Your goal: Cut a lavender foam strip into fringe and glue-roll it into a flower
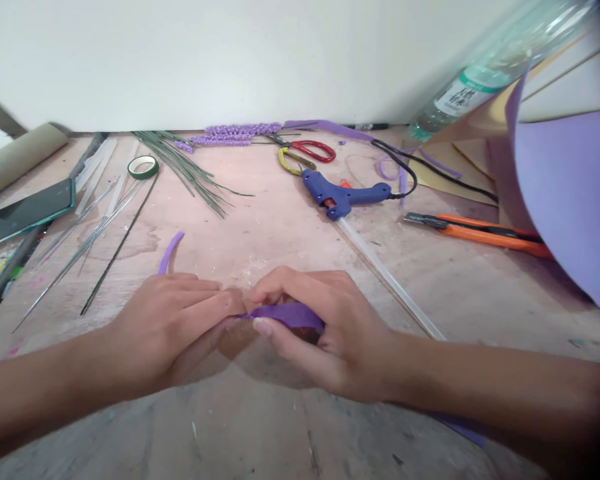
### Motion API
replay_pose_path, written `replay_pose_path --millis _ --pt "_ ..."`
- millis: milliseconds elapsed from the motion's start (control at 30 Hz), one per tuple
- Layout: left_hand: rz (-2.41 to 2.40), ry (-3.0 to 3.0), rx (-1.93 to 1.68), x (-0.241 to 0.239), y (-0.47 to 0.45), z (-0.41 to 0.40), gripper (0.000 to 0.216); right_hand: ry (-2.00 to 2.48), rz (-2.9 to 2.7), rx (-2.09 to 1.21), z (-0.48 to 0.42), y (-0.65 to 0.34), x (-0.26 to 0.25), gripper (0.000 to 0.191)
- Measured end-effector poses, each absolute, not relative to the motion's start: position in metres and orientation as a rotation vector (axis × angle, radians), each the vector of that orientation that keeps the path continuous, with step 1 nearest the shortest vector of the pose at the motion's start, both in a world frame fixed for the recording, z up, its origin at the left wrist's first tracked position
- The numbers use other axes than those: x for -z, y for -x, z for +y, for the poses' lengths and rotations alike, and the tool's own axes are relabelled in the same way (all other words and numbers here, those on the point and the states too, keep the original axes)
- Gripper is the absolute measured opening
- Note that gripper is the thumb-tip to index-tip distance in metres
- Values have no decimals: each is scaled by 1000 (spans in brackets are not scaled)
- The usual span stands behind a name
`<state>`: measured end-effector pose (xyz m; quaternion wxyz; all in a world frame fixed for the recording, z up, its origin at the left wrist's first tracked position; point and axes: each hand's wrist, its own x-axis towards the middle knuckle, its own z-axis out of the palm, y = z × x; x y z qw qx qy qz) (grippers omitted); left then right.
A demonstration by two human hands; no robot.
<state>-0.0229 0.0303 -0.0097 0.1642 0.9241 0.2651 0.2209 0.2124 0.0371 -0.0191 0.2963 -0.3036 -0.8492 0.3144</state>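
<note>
Between my two hands runs a strip of purple paper (pixel 290 315), twisted narrow where the fingertips meet. My left hand (pixel 175 327) is closed on its left part, and a purple strip end (pixel 170 253) sticks up beyond the knuckles. With thumb and fingers my right hand (pixel 325 327) pinches the strip near the twist; a wider part of it lies inside the curled palm. Whether the end behind the left hand belongs to the same strip is hidden. Beyond the right hand lies a blue glue gun (pixel 345 193) with a long glue stick (pixel 390 277) in it.
Along the back lie scissors (pixel 307 155), purple braided pieces (pixel 230 135) and green wire stems (pixel 190 170). At left are green tape (pixel 143 167), metal wires (pixel 90 233), a phone (pixel 30 212) and a cardboard tube (pixel 20 160). Right holds a utility knife (pixel 480 233), a bottle (pixel 480 80) and a purple sheet (pixel 570 200).
</note>
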Motion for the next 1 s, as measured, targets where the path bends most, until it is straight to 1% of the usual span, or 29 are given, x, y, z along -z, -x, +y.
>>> replay_pose_path --millis 133,233,333,433,500,533,600,667,733,767,833,900,1000 --pt "878 -2687 -518 13 23 30 22 866 -2278 -850 40 -210 11 9" --pt "951 -2703 -421 14 24 29 22 968 -2323 -1014 43 -211 1 11" --pt "947 -2696 -406 15 25 29 18 1063 -2349 -1253 44 -220 -8 26" --pt "844 -2706 -463 16 23 28 18 1017 -2438 -1322 38 -239 -13 43" --pt "730 -2738 -454 18 20 26 19 1042 -2552 -1238 33 -253 -13 46" --pt "671 -2749 -436 19 19 24 20 1047 -2630 -1172 33 -259 -13 44" --pt "562 -2759 -383 21 16 21 20 993 -2759 -989 37 -268 -11 31" --pt "509 -2751 -348 22 15 19 19 1052 -2765 -634 52 -274 -9 19" --pt "502 -2742 -349 21 16 18 18 1296 -2611 -138 77 -282 -6 23" --pt "512 -2733 -368 20 17 17 18 1364 -2550 0 91 -287 -4 27" --pt "523 -2707 -401 19 19 16 19 1479 -2520 170 118 -298 -2 37" --pt "515 -2680 -424 21 21 15 20 1497 -2612 156 140 -311 1 45" --pt "527 -2693 -499 28 22 16 18 1501 -2651 62 158 -322 4 50"
